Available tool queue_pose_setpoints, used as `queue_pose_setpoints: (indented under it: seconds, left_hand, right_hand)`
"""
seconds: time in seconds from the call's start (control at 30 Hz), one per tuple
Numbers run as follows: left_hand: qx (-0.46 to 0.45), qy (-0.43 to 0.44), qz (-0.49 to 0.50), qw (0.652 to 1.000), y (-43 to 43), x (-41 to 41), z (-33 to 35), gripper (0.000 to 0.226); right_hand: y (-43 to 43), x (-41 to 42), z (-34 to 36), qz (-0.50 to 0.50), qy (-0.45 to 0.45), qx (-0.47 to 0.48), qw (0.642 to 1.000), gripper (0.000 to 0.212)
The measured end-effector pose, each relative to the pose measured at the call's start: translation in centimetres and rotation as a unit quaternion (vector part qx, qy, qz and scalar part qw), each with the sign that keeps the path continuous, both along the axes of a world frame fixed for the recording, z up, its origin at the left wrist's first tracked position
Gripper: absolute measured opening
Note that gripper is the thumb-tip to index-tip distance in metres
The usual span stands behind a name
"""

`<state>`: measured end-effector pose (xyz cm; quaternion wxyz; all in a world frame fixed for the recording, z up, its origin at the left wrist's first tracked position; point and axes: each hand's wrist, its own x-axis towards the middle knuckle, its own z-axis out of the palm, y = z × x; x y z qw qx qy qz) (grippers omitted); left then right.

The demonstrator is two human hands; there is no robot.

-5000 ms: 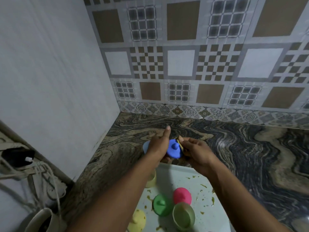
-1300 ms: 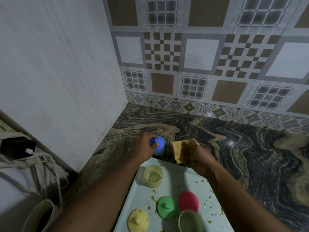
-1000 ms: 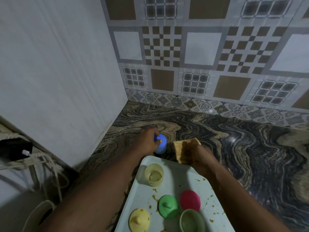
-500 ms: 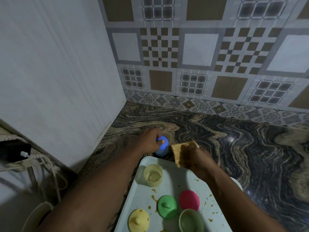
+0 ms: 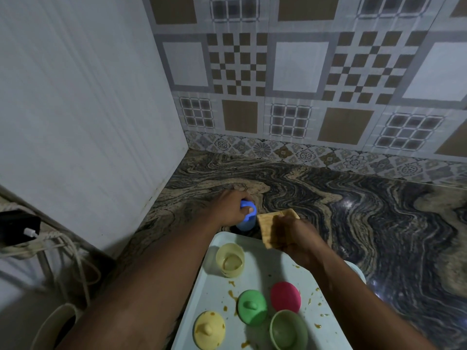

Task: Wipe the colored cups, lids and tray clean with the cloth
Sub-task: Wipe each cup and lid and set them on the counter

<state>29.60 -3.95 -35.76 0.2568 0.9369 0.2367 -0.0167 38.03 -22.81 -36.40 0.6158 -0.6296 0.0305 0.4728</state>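
Two hands work at the tray's (image 5: 262, 263) 12 o'clock edge: the left hand (image 5: 228, 209) clamps the lidded blue cup (image 5: 246, 218) standing on the table (image 5: 379, 223), while the right hand (image 5: 295, 236) grips the cloth (image 5: 270, 227) just beside it, at the cup's 3 o'clock.
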Motion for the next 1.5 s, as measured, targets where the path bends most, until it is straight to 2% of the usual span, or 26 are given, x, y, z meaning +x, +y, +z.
queue_pose_setpoints:
  seconds: [0.13, 0.23, 0.6, 0.9, 1.0, 1.1, 1.17, 1.23, 1.37, 1.43, 1.5]
  left_hand:
    - [-0.014, 0.054, -0.001, 0.998, -0.1, 0.2, -0.6, 0.020]
    - [-0.023, 0.078, -0.013, 0.997, -0.1, 0.3, -0.8, 0.022]
    - [0.006, 0.048, 0.007, 0.999, -2.1, -0.4, -2.5, 0.036]
    - [-0.119, 0.059, 0.079, 0.988, -2.2, -0.1, -1.7, 0.030]
    - [-0.128, 0.047, 0.096, 0.986, -2.0, -0.3, -2.2, 0.038]
    - [-0.128, 0.042, 0.124, 0.983, -1.7, -1.0, -2.6, 0.072]
    - [-0.131, 0.036, 0.137, 0.981, -1.6, -1.6, -2.3, 0.084]
    - [-0.101, -0.005, 0.133, 0.986, -1.7, -2.6, -1.5, 0.076]
    - [0.000, -0.122, 0.075, 0.990, -2.6, -5.9, 0.7, 0.031]
    - [0.028, -0.115, 0.031, 0.993, -3.9, -7.9, 1.4, 0.022]
    - [0.047, -0.063, -0.032, 0.996, -5.3, -10.0, 1.4, 0.025]
  right_hand:
    - [0.1, 0.0, 0.0, -0.008, 0.012, 0.004, 1.000, 0.023]
    - [0.0, -0.2, -0.1, 0.011, 0.017, 0.002, 1.000, 0.028]
    - [0.0, -0.5, -0.5, 0.012, 0.012, -0.010, 1.000, 0.024]
    - [-0.8, -0.2, -0.8, 0.011, 0.037, 0.008, 0.999, 0.027]
    - [-1.6, 0.0, -0.2, 0.019, 0.032, 0.020, 0.999, 0.033]
    - [-2.5, -0.1, 0.3, 0.012, 0.034, 0.024, 0.999, 0.039]
    - [-2.9, -0.4, 0.8, 0.003, 0.050, 0.029, 0.998, 0.042]
    - [-3.6, -0.9, 1.2, -0.025, 0.079, 0.051, 0.995, 0.049]
    - [-4.8, -2.5, 1.7, -0.080, 0.117, 0.100, 0.985, 0.064]
    - [-5.3, -3.3, 1.7, -0.107, 0.127, 0.111, 0.980, 0.065]
    - [-5.6, -4.2, 1.5, -0.129, 0.127, 0.114, 0.977, 0.063]
